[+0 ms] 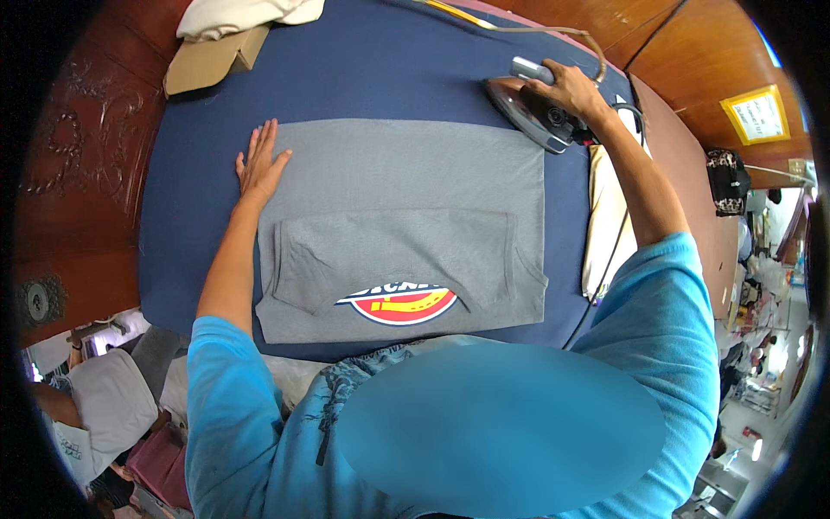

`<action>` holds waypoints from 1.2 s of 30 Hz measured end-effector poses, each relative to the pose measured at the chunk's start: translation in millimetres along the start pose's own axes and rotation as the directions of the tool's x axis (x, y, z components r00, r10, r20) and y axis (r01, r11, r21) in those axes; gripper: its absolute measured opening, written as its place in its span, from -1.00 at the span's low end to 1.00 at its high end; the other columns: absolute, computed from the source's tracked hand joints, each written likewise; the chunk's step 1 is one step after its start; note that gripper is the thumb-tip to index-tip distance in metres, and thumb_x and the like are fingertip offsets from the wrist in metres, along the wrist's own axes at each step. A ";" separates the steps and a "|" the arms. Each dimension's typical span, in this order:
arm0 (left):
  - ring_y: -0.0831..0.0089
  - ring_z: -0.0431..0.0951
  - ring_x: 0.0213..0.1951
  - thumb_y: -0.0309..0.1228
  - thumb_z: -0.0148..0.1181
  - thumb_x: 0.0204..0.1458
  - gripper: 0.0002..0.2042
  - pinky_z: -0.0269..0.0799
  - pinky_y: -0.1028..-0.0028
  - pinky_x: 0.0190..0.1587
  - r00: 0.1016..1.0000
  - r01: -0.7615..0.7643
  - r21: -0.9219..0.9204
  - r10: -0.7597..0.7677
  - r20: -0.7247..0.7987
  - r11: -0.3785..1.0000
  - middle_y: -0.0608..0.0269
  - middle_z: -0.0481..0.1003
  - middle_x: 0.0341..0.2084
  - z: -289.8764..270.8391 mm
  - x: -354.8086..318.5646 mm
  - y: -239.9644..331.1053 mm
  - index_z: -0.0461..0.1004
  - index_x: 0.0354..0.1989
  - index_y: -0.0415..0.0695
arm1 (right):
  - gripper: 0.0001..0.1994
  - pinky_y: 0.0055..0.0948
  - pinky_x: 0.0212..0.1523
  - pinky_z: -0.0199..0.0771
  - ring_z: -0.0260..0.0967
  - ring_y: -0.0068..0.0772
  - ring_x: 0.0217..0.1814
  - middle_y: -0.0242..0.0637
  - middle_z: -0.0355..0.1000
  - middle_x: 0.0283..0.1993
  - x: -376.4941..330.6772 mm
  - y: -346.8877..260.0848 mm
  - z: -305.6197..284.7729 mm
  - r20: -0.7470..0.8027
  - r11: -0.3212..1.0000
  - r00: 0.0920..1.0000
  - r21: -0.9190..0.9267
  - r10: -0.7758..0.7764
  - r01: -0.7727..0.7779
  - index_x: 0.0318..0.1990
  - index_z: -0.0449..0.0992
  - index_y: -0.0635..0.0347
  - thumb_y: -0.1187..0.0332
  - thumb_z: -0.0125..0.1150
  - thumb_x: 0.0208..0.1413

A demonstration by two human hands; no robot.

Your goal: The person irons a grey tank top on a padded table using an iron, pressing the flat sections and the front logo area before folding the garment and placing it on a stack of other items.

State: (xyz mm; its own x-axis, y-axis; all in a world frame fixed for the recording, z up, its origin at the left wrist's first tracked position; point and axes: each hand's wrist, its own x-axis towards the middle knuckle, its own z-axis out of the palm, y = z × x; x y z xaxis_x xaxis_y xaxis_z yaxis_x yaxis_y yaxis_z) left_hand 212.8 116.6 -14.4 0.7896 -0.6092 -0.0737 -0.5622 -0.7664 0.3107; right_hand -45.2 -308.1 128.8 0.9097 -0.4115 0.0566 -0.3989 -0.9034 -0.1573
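A grey T-shirt (406, 173) lies on the blue-covered ironing table (363, 60), its near part folded over and a red, yellow and blue print showing on it. My left hand (260, 162) rests flat at the shirt's far left corner, fingers stretched out and partly on the blue cover. In my right hand (571, 89) is the handle of a clothes iron (529, 112). The iron is at the shirt's far right corner, its tip pointing left and away. Whether its sole touches the cloth, I cannot tell.
A cardboard piece (212, 65) with cream cloth (246, 17) on it sits at the far left. Folded cream fabric (605, 221) lies along the right edge, with the iron's cord (612, 251) across it. Carved wood (86, 156) borders the left; another person (108, 398) is behind at left.
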 end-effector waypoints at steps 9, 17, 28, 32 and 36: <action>0.12 0.13 0.18 -0.17 0.09 -0.12 -0.45 -0.05 0.21 0.20 0.882 -0.459 -0.159 0.427 -0.200 0.874 0.09 0.19 0.14 -36.5 -139.8 -21.0 0.27 0.11 -0.10 | -0.35 -0.22 -0.08 0.32 0.35 0.12 -0.07 0.18 0.40 -0.17 -103.1 94.0 -50.2 -0.128 0.913 0.904 0.085 0.408 -0.400 0.00 0.32 0.28 -0.13 0.08 -0.05; 0.34 0.25 0.08 -0.25 0.19 -0.24 -0.62 -0.01 0.20 0.11 0.841 -0.535 0.092 0.540 -0.041 0.840 0.29 0.35 -0.06 -19.4 -229.2 -5.5 0.43 -0.16 -0.04 | -0.28 -0.22 -0.06 0.29 0.35 0.02 -0.10 0.10 0.38 -0.17 -177.7 192.4 -26.0 -0.117 0.760 0.769 -0.116 0.628 -0.639 -0.02 0.33 0.34 -0.19 0.10 -0.12; 0.35 0.38 -0.06 -0.38 0.12 -0.17 -0.81 0.06 0.20 0.07 0.729 -0.672 0.127 0.682 -0.056 0.730 0.27 0.45 -0.26 -32.9 -212.7 -12.0 0.45 -0.33 -0.10 | -0.75 -0.23 0.00 0.20 0.25 -0.25 0.01 -0.23 0.35 -0.10 -284.2 -120.9 86.5 0.121 0.862 0.891 0.338 -0.437 0.377 -0.18 0.40 0.15 0.39 0.15 -0.08; 0.22 0.42 -0.15 -0.38 0.02 -0.09 -0.82 0.21 0.21 -0.05 0.822 -0.564 -0.019 0.563 0.087 0.826 0.11 0.46 -0.32 -83.0 -150.8 17.6 0.43 -0.34 -0.18 | -0.84 -0.38 -0.21 0.37 0.40 -0.31 -0.24 -0.14 0.44 -0.30 -246.9 -106.3 52.3 0.426 0.822 0.898 0.548 -0.113 -0.156 -0.20 0.41 0.27 0.46 0.01 0.07; 0.20 0.39 -0.09 -0.28 -0.06 0.02 -0.77 0.21 0.21 -0.04 0.909 -0.408 -0.130 0.416 0.039 0.904 0.12 0.45 -0.26 -117.7 -45.9 50.6 0.42 -0.27 -0.14 | -0.75 -0.45 -0.19 0.35 0.37 -0.45 -0.23 -0.18 0.45 -0.32 -136.1 -48.5 32.2 0.166 0.831 0.965 0.550 -0.204 0.082 -0.14 0.39 0.34 0.34 -0.03 0.14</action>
State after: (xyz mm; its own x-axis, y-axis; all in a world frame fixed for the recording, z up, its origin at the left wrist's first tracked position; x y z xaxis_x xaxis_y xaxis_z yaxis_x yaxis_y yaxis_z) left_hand 177.1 129.7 116.3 0.4743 -0.8800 0.0255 -0.7983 -0.4178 0.4338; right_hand -145.9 -204.4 97.0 0.9783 -0.1925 -0.0766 -0.1936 -0.7181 -0.6685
